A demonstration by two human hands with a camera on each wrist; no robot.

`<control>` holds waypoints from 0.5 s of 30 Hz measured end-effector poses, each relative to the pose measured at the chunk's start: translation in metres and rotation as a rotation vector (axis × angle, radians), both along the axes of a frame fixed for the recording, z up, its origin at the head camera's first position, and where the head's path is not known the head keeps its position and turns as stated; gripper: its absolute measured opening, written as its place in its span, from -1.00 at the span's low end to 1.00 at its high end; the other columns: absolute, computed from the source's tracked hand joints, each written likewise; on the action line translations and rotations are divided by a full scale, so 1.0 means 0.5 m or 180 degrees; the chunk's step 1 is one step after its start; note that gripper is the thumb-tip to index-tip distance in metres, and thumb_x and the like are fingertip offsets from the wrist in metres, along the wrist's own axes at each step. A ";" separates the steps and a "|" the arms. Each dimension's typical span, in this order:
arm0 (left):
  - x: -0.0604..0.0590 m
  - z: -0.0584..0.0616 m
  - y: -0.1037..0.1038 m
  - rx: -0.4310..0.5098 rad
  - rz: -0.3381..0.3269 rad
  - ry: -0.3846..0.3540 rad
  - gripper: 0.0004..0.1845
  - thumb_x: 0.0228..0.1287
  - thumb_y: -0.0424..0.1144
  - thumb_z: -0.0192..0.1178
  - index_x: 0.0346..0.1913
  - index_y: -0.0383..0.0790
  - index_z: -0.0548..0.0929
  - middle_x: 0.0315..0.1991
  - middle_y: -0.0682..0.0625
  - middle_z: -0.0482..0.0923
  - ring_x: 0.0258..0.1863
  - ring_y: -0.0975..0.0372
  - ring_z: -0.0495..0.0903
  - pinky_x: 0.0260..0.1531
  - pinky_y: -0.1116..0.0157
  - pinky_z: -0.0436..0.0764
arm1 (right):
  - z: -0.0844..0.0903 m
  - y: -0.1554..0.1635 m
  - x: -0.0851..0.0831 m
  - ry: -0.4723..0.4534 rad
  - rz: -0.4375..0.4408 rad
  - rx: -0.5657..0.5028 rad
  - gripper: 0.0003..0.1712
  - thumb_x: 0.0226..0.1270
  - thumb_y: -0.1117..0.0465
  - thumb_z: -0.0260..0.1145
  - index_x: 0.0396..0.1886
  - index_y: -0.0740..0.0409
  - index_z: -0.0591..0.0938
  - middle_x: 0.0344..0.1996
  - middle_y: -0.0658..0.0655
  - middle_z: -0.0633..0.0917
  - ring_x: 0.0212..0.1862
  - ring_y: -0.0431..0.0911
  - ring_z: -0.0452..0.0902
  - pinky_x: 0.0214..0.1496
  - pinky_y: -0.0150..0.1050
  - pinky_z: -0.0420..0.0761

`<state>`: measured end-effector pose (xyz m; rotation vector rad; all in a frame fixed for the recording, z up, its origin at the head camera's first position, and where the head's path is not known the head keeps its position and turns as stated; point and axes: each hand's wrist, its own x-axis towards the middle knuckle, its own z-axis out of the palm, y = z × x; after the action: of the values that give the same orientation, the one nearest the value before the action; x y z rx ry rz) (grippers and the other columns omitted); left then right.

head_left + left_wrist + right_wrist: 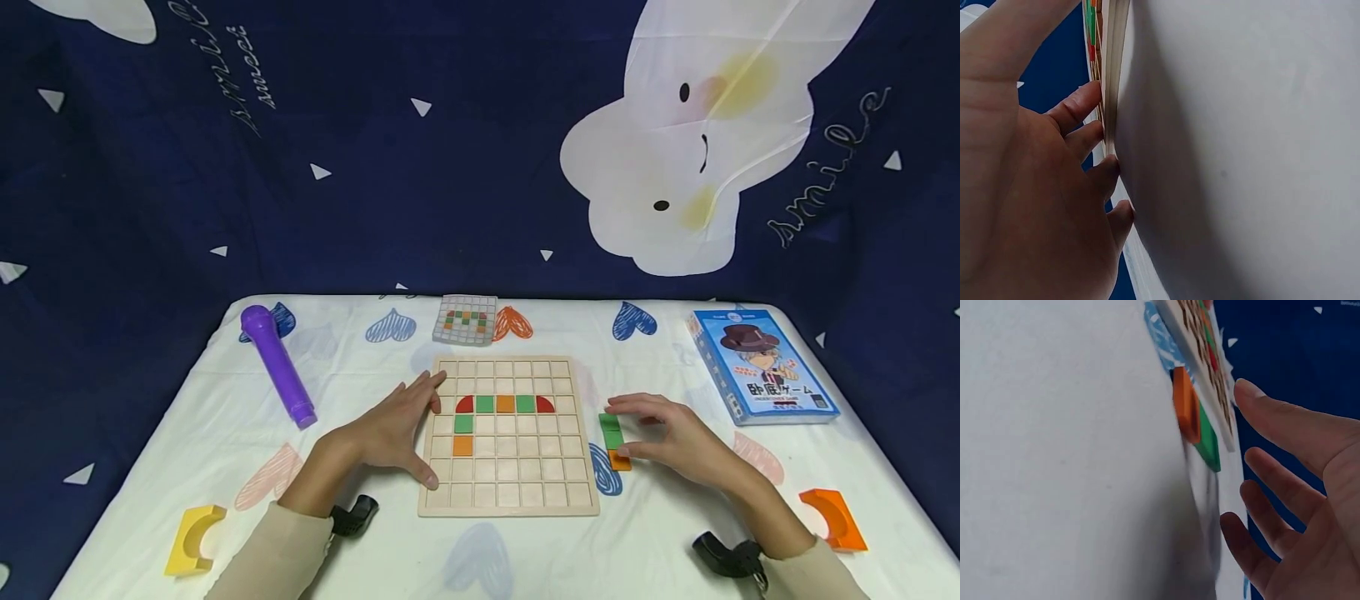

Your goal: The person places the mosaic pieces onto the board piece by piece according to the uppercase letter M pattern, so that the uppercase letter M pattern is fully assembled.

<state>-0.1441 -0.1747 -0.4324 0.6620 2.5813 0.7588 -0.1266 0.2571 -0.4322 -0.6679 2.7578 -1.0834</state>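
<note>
A wooden grid board (517, 493) lies flat in the middle of the table. Red quarter-rounds, green squares and orange squares form one row on it, with a green tile (463, 424) and an orange tile (462, 446) below the row's left end. My left hand (386, 429) rests along the board's left edge, fingers spread and fingertips at the rim. To the right of the board, loose green tiles (611, 429) and an orange tile (1186, 405) lie end to end on the cloth. Over them hovers my right hand (678, 437), thumb and fingers apart, holding nothing.
Behind the board lies a small pattern card (465, 320). A purple toy microphone (279, 367) is at the left, a blue game box (761, 367) at the right. A yellow arch block (186, 542) and an orange arch block (842, 521) lie near the front corners.
</note>
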 end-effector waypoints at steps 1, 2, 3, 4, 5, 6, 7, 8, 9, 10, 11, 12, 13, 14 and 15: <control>0.000 0.000 0.000 0.0003 0.0003 0.0000 0.00 -0.50 0.21 0.72 0.04 -0.12 0.37 0.68 -0.17 -0.05 0.69 -0.13 -0.14 0.66 -0.20 -0.07 | -0.003 0.002 -0.001 -0.0014 0.0010 -0.0027 -0.45 0.12 0.05 0.59 0.15 -0.07 0.70 0.25 0.06 0.69 0.21 -0.43 0.51 0.19 -0.45 0.60; 0.000 0.000 0.000 0.0001 0.0003 0.0000 0.00 -0.50 0.21 0.72 0.04 -0.12 0.38 0.68 -0.16 -0.06 0.69 -0.13 -0.14 0.66 -0.20 -0.07 | -0.006 0.003 -0.002 -0.0028 0.0026 -0.0050 -0.46 0.13 0.06 0.58 0.15 -0.06 0.70 0.25 0.07 0.69 0.22 -0.45 0.50 0.19 -0.48 0.58; 0.000 0.000 0.000 -0.0003 0.0002 0.0001 0.00 -0.50 0.21 0.72 0.04 -0.12 0.38 0.68 -0.16 -0.06 0.69 -0.13 -0.14 0.66 -0.20 -0.07 | -0.009 0.004 -0.003 -0.0050 0.0037 -0.0078 -0.46 0.14 0.06 0.58 0.15 -0.05 0.70 0.24 0.09 0.69 0.22 -0.47 0.49 0.20 -0.52 0.56; 0.000 0.000 0.000 -0.0003 0.0001 0.0001 0.00 -0.50 0.21 0.72 0.04 -0.12 0.38 0.68 -0.17 -0.06 0.69 -0.13 -0.14 0.66 -0.20 -0.07 | -0.012 0.004 -0.004 -0.0081 0.0049 -0.0113 -0.47 0.15 0.07 0.57 0.15 -0.04 0.70 0.24 0.10 0.69 0.23 -0.49 0.48 0.21 -0.56 0.54; 0.000 0.000 0.000 -0.0006 0.0000 -0.0001 0.01 -0.49 0.22 0.72 0.04 -0.12 0.38 0.68 -0.16 -0.06 0.69 -0.13 -0.14 0.66 -0.20 -0.07 | -0.014 0.005 -0.005 -0.0115 0.0055 -0.0140 -0.48 0.16 0.08 0.57 0.15 -0.03 0.70 0.24 0.10 0.69 0.24 -0.51 0.46 0.22 -0.60 0.51; 0.000 0.000 0.000 -0.0011 -0.0002 -0.0003 0.01 -0.49 0.22 0.72 0.04 -0.12 0.38 0.68 -0.16 -0.06 0.69 -0.13 -0.14 0.66 -0.20 -0.06 | -0.017 0.006 -0.006 -0.0155 0.0058 -0.0161 -0.49 0.17 0.10 0.56 0.15 -0.03 0.70 0.24 0.09 0.69 0.25 -0.52 0.45 0.23 -0.64 0.48; 0.000 -0.001 0.000 -0.0015 -0.0002 -0.0004 0.01 -0.49 0.22 0.72 0.04 -0.11 0.37 0.68 -0.16 -0.06 0.69 -0.13 -0.14 0.66 -0.19 -0.06 | -0.019 0.006 -0.008 -0.0187 0.0060 -0.0171 -0.50 0.18 0.10 0.55 0.15 -0.04 0.70 0.24 0.08 0.69 0.26 -0.52 0.44 0.25 -0.67 0.45; 0.000 -0.001 0.000 -0.0018 -0.0002 -0.0006 0.01 -0.49 0.22 0.72 0.04 -0.11 0.37 0.68 -0.16 -0.06 0.69 -0.12 -0.14 0.67 -0.19 -0.06 | -0.020 0.006 -0.009 -0.0212 0.0050 -0.0177 -0.50 0.18 0.11 0.55 0.14 -0.05 0.70 0.24 0.07 0.70 0.28 -0.51 0.44 0.26 -0.69 0.43; 0.000 -0.001 0.000 -0.0017 0.0001 -0.0009 0.01 -0.49 0.22 0.72 0.04 -0.11 0.37 0.68 -0.16 -0.06 0.69 -0.12 -0.14 0.67 -0.19 -0.06 | -0.022 0.005 -0.010 -0.0237 0.0037 -0.0176 -0.51 0.18 0.11 0.55 0.14 -0.07 0.70 0.23 0.05 0.70 0.29 -0.48 0.45 0.27 -0.70 0.41; 0.000 0.000 0.000 -0.0017 0.0003 -0.0012 0.01 -0.50 0.22 0.72 0.04 -0.11 0.37 0.68 -0.16 -0.06 0.69 -0.12 -0.14 0.67 -0.19 -0.06 | -0.023 0.005 -0.011 -0.0247 0.0031 -0.0166 -0.52 0.19 0.11 0.55 0.14 -0.08 0.71 0.23 0.04 0.70 0.30 -0.44 0.47 0.28 -0.70 0.40; 0.000 0.000 0.000 -0.0022 0.0004 -0.0014 0.01 -0.50 0.22 0.72 0.04 -0.11 0.37 0.68 -0.16 -0.06 0.69 -0.12 -0.14 0.67 -0.19 -0.06 | -0.024 0.004 -0.012 -0.0243 0.0032 -0.0143 -0.52 0.19 0.10 0.54 0.14 -0.09 0.71 0.22 0.03 0.71 0.31 -0.38 0.50 0.28 -0.70 0.39; 0.000 0.000 0.000 -0.0026 0.0008 -0.0015 0.01 -0.50 0.22 0.72 0.04 -0.11 0.37 0.68 -0.16 -0.06 0.69 -0.12 -0.14 0.67 -0.19 -0.06 | -0.025 0.003 -0.013 -0.0231 0.0030 -0.0121 -0.53 0.21 0.09 0.53 0.14 -0.10 0.71 0.22 0.02 0.71 0.32 -0.32 0.52 0.29 -0.69 0.39; 0.000 0.000 0.000 -0.0030 0.0008 -0.0016 0.01 -0.50 0.22 0.72 0.05 -0.11 0.37 0.68 -0.16 -0.06 0.69 -0.12 -0.14 0.67 -0.18 -0.06 | -0.026 0.002 -0.013 -0.0219 0.0033 -0.0097 -0.55 0.23 0.09 0.52 0.14 -0.11 0.71 0.21 0.01 0.72 0.32 -0.26 0.53 0.29 -0.67 0.40; 0.000 0.001 0.000 -0.0029 0.0010 -0.0018 0.01 -0.49 0.22 0.72 0.05 -0.11 0.37 0.68 -0.16 -0.06 0.69 -0.12 -0.14 0.67 -0.18 -0.07 | -0.027 0.001 -0.013 -0.0198 0.0036 -0.0074 -0.57 0.24 0.09 0.51 0.13 -0.11 0.71 0.20 0.01 0.72 0.32 -0.20 0.55 0.29 -0.65 0.42; 0.000 0.001 0.000 -0.0031 0.0011 -0.0017 0.01 -0.49 0.21 0.72 0.05 -0.11 0.37 0.68 -0.16 -0.06 0.69 -0.12 -0.14 0.67 -0.18 -0.06 | -0.027 0.001 -0.014 -0.0171 0.0043 -0.0049 -0.59 0.27 0.10 0.49 0.13 -0.11 0.71 0.19 0.01 0.73 0.32 -0.14 0.56 0.30 -0.63 0.43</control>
<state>-0.1440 -0.1744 -0.4319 0.6518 2.5802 0.7475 -0.1335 0.2575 -0.4458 -0.6487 2.6986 -1.1041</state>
